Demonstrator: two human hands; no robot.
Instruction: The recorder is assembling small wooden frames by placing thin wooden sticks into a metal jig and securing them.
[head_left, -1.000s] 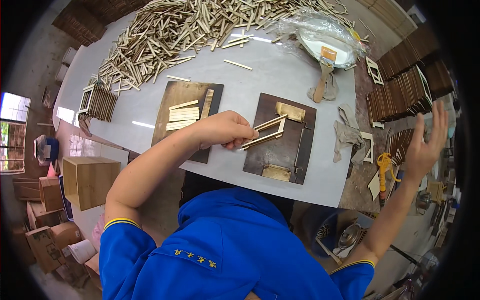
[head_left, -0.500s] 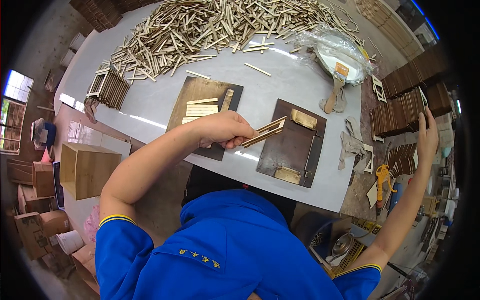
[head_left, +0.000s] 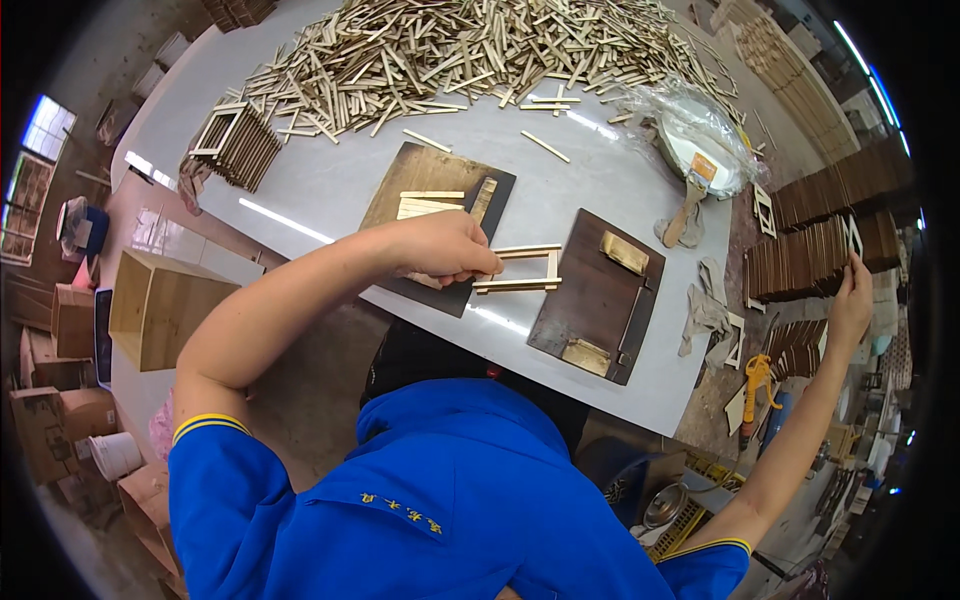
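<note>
My left hand (head_left: 445, 246) is closed on one end of a small rectangular wooden frame (head_left: 518, 287), held over the table between two jig boards. The dark jig board (head_left: 590, 295) on the right carries two wooden blocks. Partly behind my left hand lies the other jig board (head_left: 405, 170), with several light wooden strips (head_left: 430, 204) on it. Far to the right, my right hand (head_left: 852, 300) pinches the edge of a pale wooden frame (head_left: 854, 238) at the end of a long row of dark frames (head_left: 800, 265).
A large heap of wooden strips (head_left: 450, 60) covers the table's far side. A stack of frames (head_left: 240, 150) stands at the left. A brush (head_left: 688, 205) leans on a plastic-wrapped basin (head_left: 690, 150). Rags (head_left: 706, 300) and an orange-yellow glue gun (head_left: 757, 378) lie at the right.
The frame in my left hand has turned flatter and lies more level. My right hand has moved slightly nearer, its fingers now closed on a pale frame at the row's end.
</note>
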